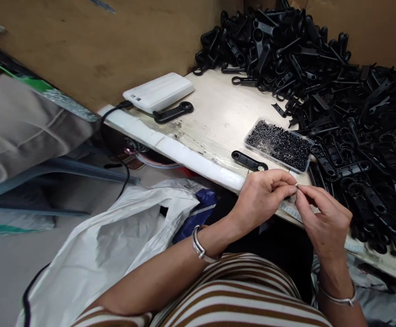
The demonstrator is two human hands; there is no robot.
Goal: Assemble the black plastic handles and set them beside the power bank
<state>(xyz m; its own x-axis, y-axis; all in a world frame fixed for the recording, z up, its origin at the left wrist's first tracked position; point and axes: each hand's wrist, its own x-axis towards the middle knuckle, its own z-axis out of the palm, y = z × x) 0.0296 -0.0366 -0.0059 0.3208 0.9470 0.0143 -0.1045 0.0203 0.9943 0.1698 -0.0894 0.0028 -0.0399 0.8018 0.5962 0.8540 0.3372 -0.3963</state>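
No legible text, labels, numbers or signs.

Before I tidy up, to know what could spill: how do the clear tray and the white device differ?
The clear tray is open and full of small dark pieces; the white device is closed, with a black cable at one end. The tray lies close to the left hand, the device farther from it. Both are roughly rectangular and rest on the table.

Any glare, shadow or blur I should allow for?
Head view: worktop brightest behind the clear tray; pieces in the black pile blend together; detail where left hand and right hand meet is too small to read; grey cloth at far left looks soft.
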